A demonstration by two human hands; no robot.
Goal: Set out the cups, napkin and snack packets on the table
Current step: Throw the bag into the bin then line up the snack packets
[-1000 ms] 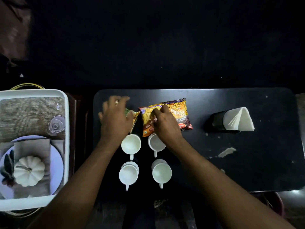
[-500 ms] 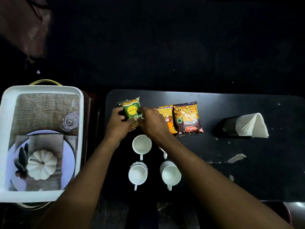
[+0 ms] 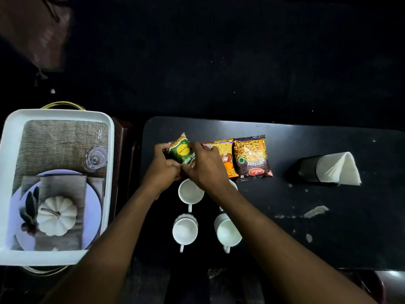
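- Both hands, left (image 3: pixel 163 170) and right (image 3: pixel 205 166), pinch the green packet (image 3: pixel 182 151) at centre frame, fingers curled round its edges.
- It sits left of the orange packet (image 3: pixel 225 156) and brown packet (image 3: pixel 251 157).
- Risk: a wrist dropping could knock the cups (image 3: pixel 190 190) just below (they're close).
- Readable: "MIXTURE", upside down; green label too blurred.
- Napkin (image 3: pixel 338 168) waits at right.

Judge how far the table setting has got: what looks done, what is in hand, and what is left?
Done: four white cups stand in a two-by-two block, the far right one mostly hidden; the orange packet and brown packet lie flat side by side; the napkin sits in its dark holder. In hand: both the left hand and right hand grip the green packet. Left: laying it down beside the others.
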